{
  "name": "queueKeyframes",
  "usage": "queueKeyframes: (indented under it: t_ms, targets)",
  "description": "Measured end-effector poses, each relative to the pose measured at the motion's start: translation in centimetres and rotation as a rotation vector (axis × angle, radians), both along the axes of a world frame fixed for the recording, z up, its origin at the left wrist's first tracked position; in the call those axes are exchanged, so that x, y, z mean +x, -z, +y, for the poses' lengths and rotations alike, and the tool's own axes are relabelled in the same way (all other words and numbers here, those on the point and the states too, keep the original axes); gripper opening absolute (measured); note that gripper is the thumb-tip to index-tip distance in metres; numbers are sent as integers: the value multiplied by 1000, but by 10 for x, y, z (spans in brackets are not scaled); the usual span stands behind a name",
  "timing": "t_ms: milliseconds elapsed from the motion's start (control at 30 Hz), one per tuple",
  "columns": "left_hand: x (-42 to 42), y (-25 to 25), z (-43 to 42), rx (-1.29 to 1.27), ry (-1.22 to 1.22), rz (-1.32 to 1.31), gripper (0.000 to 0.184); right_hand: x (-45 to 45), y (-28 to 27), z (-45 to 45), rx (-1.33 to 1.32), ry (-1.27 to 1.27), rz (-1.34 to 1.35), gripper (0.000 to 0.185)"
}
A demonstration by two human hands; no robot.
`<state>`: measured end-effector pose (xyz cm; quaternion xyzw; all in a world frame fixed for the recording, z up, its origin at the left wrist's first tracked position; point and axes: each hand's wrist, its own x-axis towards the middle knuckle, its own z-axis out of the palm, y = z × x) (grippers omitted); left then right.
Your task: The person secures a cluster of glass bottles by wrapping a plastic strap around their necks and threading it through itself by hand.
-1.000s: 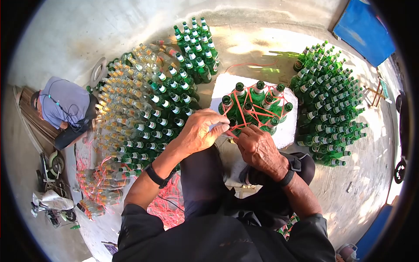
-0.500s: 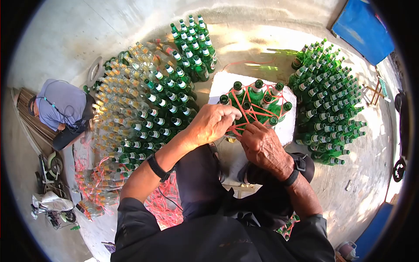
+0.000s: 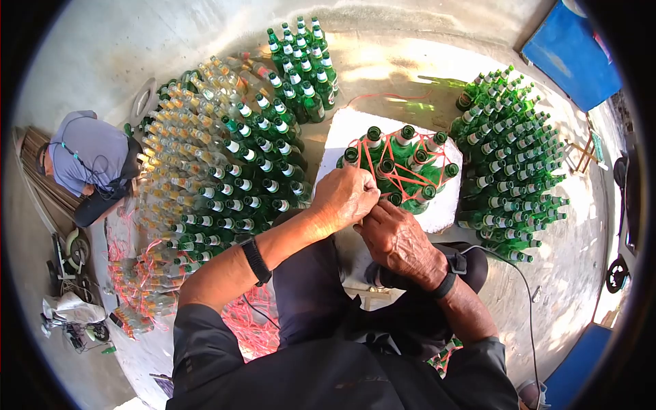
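Note:
A bundle of green glass bottles [image 3: 408, 164] stands upright on a white slab [image 3: 444, 210] in front of me. Red plastic string [image 3: 403, 179] criss-crosses between the bottle necks. My left hand [image 3: 345, 198] is closed in a pinch at the near left side of the bundle, with string running to its fingers. Close against it, my right hand [image 3: 398, 239] also pinches the string, just below the nearest bottles. The string's end between the fingertips is hidden.
Clear bottles [image 3: 171, 147] and more green bottles [image 3: 263, 164] crowd the floor at left, another green group [image 3: 509, 164] at right. Tangled red string [image 3: 253, 324] lies beside my leg. A person [image 3: 92, 160] sits far left. A black cable [image 3: 523, 280] runs at right.
Both hands have drawn slightly toward me and closer together, off the front bottle necks. A black cable now shows beside my right wrist.

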<state>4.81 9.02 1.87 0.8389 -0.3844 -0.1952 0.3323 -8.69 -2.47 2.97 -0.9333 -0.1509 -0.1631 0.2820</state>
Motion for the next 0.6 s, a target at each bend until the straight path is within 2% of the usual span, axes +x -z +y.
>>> queueKeyframes:
  t_ms: [133,233,367,400,467,500,600]
  targets:
    - [2,9,2,-81,63,99,21,-1,-5,-1,128,-71,85,15]
    - [5,7,5,-77,94,182,22,-8,-23,-5,284,-109,268,17]
    - [1,2,7,-69,81,285,21,-6,-47,-24,444,49,337,22]
    - [0,-9,7,-50,79,350,21,0,-43,-24,499,166,250,14]
    - [-2,-20,8,-18,69,415,19,13,-41,-33,388,372,231,13]
    - [-3,-23,9,-4,62,416,18,18,-34,-35,399,442,206,18]
    - [-5,-12,12,-50,102,274,15,33,-19,-42,305,434,349,21]
